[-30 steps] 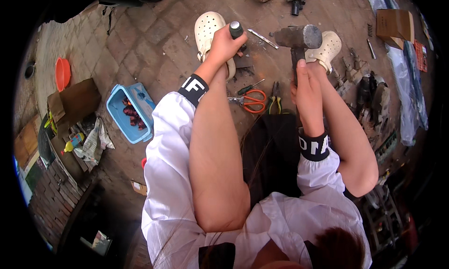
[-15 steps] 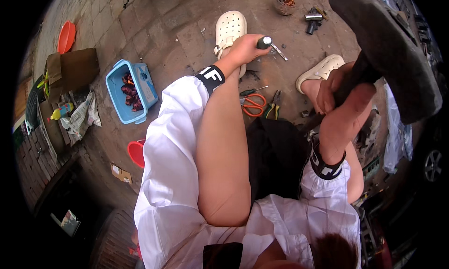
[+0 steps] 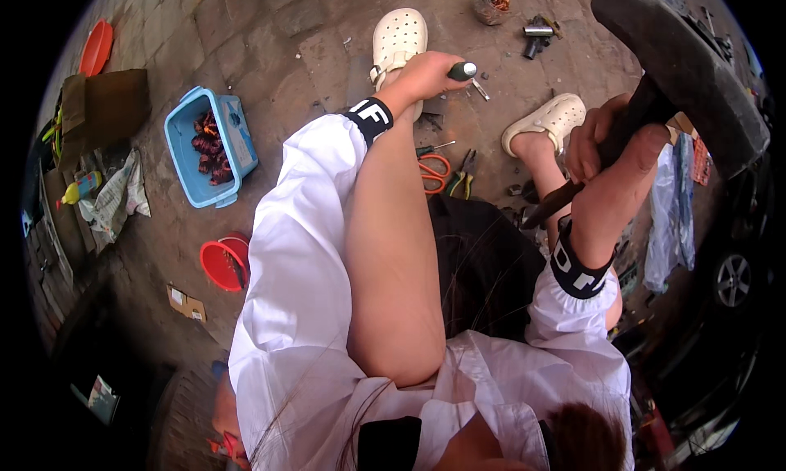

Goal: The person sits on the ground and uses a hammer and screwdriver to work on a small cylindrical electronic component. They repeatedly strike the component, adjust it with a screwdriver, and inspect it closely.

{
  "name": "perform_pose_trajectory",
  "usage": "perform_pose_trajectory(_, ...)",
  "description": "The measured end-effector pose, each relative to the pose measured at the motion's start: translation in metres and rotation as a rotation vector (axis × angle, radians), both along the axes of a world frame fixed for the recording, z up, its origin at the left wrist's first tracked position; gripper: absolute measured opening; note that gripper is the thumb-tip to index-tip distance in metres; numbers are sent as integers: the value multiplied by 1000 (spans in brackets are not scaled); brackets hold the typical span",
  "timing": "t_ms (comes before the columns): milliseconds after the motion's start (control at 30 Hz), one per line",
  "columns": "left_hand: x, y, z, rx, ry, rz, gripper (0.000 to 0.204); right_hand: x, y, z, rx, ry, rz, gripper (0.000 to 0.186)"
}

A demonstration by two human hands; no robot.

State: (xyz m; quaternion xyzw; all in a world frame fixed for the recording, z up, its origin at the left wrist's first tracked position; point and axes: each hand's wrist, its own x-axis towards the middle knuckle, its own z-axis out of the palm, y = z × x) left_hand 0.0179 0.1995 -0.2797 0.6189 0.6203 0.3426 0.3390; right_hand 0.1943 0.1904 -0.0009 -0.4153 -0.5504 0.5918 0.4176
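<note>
My left hand [image 3: 430, 76] is closed round a dark-handled tool with a metal end cap [image 3: 463, 71], low over the ground beside my left clog [image 3: 400, 39]. A narrow metal strip [image 3: 481, 90] shows just past the handle; whether it belongs to the tool I cannot tell. Raised at the right, my right hand [image 3: 591, 139] grips a hammer [image 3: 679, 70] by its dark handle, its heavy head large and close in view. On the ground between my legs lie orange-handled scissors [image 3: 435, 173], a screwdriver [image 3: 435, 148] and pliers [image 3: 464, 175].
A blue basin [image 3: 192, 191] with copper-coloured coils stands at the left, near a red bucket [image 3: 223, 265]. Cardboard [image 3: 115, 103] and an orange bowl [image 3: 96, 48] lie farther left. Ahead are a bowl of metal scraps [image 3: 494, 6] and a metal part [image 3: 537, 34]. Plastic bags [image 3: 670, 213] lie right.
The view has shifted, so the ground things sit farther left and higher. The hammer stays raised in my right hand, its head slightly higher. My left hand keeps hold of the dark-handled tool.
</note>
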Motion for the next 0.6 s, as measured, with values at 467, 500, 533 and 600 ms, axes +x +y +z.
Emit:
perform_pose_trajectory(467,-4,4,8,-15,-156,-24,21,41,1,-133,-338,-268,-165,45)
perform_pose_trajectory(500,-2,5,12,-4,-183,-10,20,45,0,-140,-343,-277,-196,47)
perform_pose_trajectory(533,-1,10,14,-90,-192,19,19,50,0,-146,-349,-288,-227,48)
perform_pose_trajectory(600,1,20,18,-263,-200,86,16,57,-3,-156,-408,-351,-258,49)
